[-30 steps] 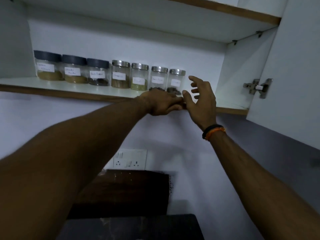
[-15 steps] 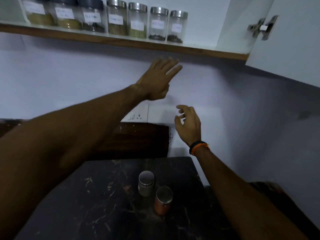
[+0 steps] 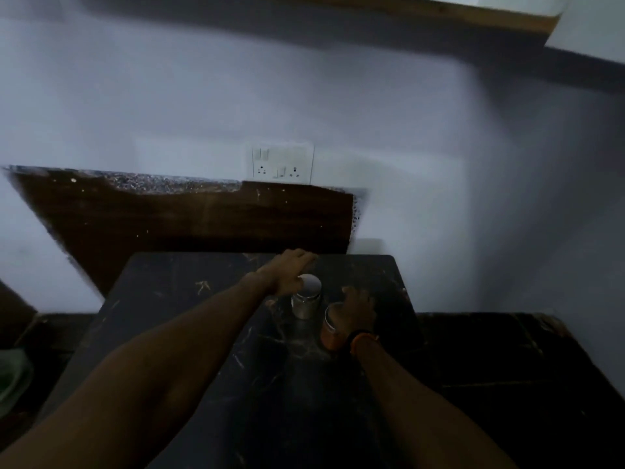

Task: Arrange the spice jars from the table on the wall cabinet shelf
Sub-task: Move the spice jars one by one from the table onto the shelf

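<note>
Two spice jars stand on the dark marble table (image 3: 189, 299). The clear jar with a silver lid (image 3: 306, 297) is the farther one, and the orange-filled jar (image 3: 328, 328) stands just in front and to its right. My left hand (image 3: 291, 269) reaches over the silver-lidded jar, fingers stretched past its lid, its heel at the lid's left edge. My right hand (image 3: 358, 309) lies over the right half of the orange jar, fingers curled on its lid and side. The frame is blurred. Only the wooden front edge of the cabinet shelf (image 3: 439, 8) shows at the top.
The open white cabinet door (image 3: 595, 25) juts in at the top right. A wall socket (image 3: 282, 162) sits above a dark wooden panel (image 3: 203, 214) behind the table. Lower dark surfaces flank the table, with something green (image 3: 13, 377) at the far left.
The view has swung down from the shelf to the table. Both hands dropped from the shelf edge to the two jars, the right one now on the orange jar.
</note>
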